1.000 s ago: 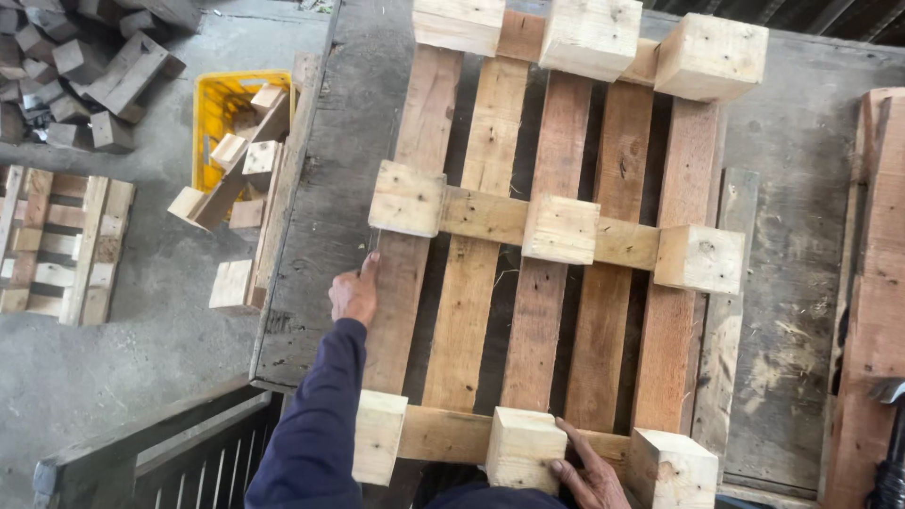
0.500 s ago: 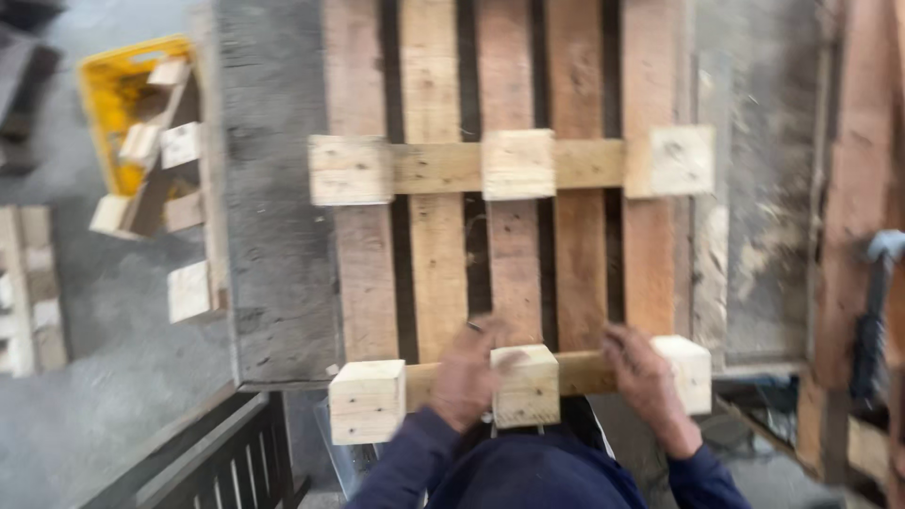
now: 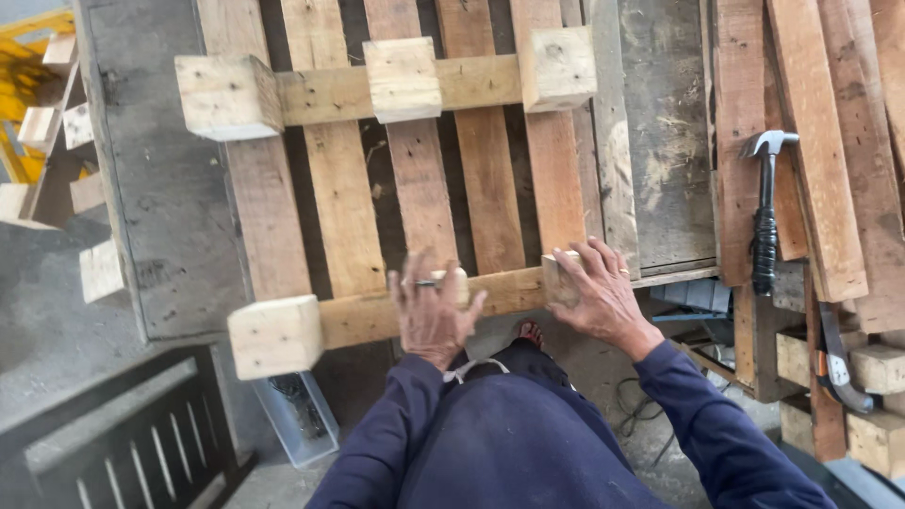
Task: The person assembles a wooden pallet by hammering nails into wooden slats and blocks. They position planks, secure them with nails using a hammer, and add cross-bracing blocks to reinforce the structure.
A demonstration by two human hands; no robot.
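A wooden pallet [image 3: 415,188] lies upside down on a grey workbench [image 3: 160,207], its square blocks facing up. My left hand [image 3: 432,311] covers the middle block of the near crosspiece, fingers spread and slightly blurred. My right hand [image 3: 600,290] is laid over the right-hand block [image 3: 556,278] at the pallet's near corner. The near left block [image 3: 275,335] juts past the bench edge, untouched. Both my arms are in dark blue sleeves.
A claw hammer [image 3: 765,212] lies on the bench right of the pallet, beside stacked planks [image 3: 820,141]. Loose wood blocks [image 3: 877,368] sit lower right. A yellow crate [image 3: 28,28] with wood offcuts is on the floor at left, above a dark metal rack [image 3: 123,434].
My left hand has come from the pallet's left plank to the near middle block, and my right hand has moved onto the right block. The view has shifted right, bringing the hammer into sight.
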